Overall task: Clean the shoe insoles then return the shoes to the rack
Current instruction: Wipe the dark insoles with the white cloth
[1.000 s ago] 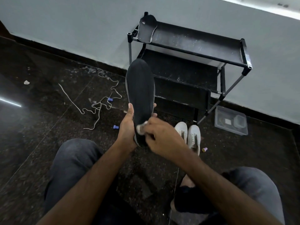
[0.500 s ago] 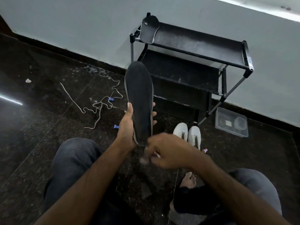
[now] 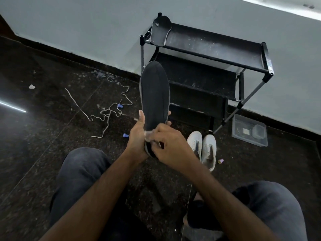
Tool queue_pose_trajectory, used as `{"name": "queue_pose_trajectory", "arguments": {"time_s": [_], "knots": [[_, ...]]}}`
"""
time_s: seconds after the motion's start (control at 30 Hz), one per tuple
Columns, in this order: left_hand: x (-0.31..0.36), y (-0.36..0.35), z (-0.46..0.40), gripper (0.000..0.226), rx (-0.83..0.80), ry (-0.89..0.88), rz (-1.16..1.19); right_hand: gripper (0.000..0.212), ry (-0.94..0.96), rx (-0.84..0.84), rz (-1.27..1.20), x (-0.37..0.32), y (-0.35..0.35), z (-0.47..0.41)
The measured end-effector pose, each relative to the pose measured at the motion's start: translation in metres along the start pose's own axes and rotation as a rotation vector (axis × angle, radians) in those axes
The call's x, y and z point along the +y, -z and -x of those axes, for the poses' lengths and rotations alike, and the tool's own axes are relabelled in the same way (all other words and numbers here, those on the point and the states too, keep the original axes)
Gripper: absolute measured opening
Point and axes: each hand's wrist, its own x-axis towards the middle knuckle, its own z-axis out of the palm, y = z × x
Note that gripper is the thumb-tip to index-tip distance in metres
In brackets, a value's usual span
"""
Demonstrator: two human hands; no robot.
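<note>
A seated person's knees in dark grey trousers (image 3: 79,173) fill the lower left and lower right of the frame, and two bare forearms reach up from the bottom edge toward the centre. At mid-frame the left hand (image 3: 137,140) wraps the heel end of a black insole (image 3: 154,94), thumb on the left edge and fingertips showing past the right edge, a firm grip that holds the insole upright with its toe pointing to the top of the frame. The right hand (image 3: 171,146) is curled over the heel end, its grip pinching a small pale wipe (image 3: 149,134) against the insole's face; the wipe is blurred. Just right of the hands, a pair of white shoes (image 3: 202,146) stands side by side on the dark speckled floor (image 3: 43,153), toes toward the upper part of the frame. A small pink cap (image 3: 220,160) lies just beside the right shoe. Left of centre a white shoelace (image 3: 107,112) trails in loops across the floor, with two small blue caps (image 3: 119,106) near it. At centre right a clear plastic box (image 3: 249,130) sits on the floor beside the foot of a black shoe rack (image 3: 213,54), which stands against the grey wall (image 3: 86,23) in the upper right. A second black insole (image 3: 160,31) leans on the left end of the rack's top shelf.
</note>
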Motion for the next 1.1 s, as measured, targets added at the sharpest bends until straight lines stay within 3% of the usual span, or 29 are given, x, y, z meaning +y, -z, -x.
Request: {"name": "queue_pose_trajectory", "arguments": {"time_s": [0.07, 0.13, 0.27, 0.33, 0.43, 0.53, 0.6, 0.73, 0.8, 0.93, 1.1], "knots": [[0.001, -0.003, 0.002, 0.075, -0.014, 0.017, 0.028, 0.017, 0.040, -0.331, -0.056, -0.004, 0.032, 0.000], [-0.001, -0.007, 0.002, 0.075, -0.034, 0.032, 0.049, 0.017, 0.023, -0.447, -0.083, -0.001, 0.063, -0.006], [-0.004, -0.011, 0.000, 0.068, -0.021, 0.010, 0.062, 0.018, -0.046, 0.144, 0.050, 0.016, 0.061, -0.022], [-0.003, -0.010, 0.001, 0.068, -0.019, 0.026, 0.078, 0.020, -0.030, 0.227, 0.162, 0.017, 0.033, -0.020], [-0.001, -0.003, 0.000, 0.074, -0.016, 0.042, 0.063, 0.019, 0.023, -0.097, 0.133, 0.011, 0.009, 0.004], [0.002, -0.004, 0.002, 0.072, -0.014, 0.049, 0.073, 0.019, 0.047, -0.465, 0.027, 0.006, 0.036, 0.018], [0.002, -0.009, 0.000, 0.072, -0.024, 0.079, 0.113, 0.019, 0.007, -0.355, -0.072, 0.009, 0.058, 0.017], [-0.001, -0.013, 0.001, 0.062, 0.013, 0.115, 0.101, 0.019, -0.142, 0.125, -0.101, 0.024, 0.072, 0.007], [0.000, -0.013, 0.003, 0.052, 0.003, 0.105, 0.097, 0.018, -0.138, 0.223, -0.088, 0.029, 0.062, 0.001], [-0.003, -0.013, 0.004, 0.053, -0.048, 0.071, 0.125, 0.020, -0.055, 0.187, 0.055, 0.036, 0.025, -0.009], [-0.005, -0.009, -0.001, 0.067, 0.023, 0.131, 0.147, 0.023, -0.066, 0.109, 0.131, 0.030, 0.000, -0.005]]}}
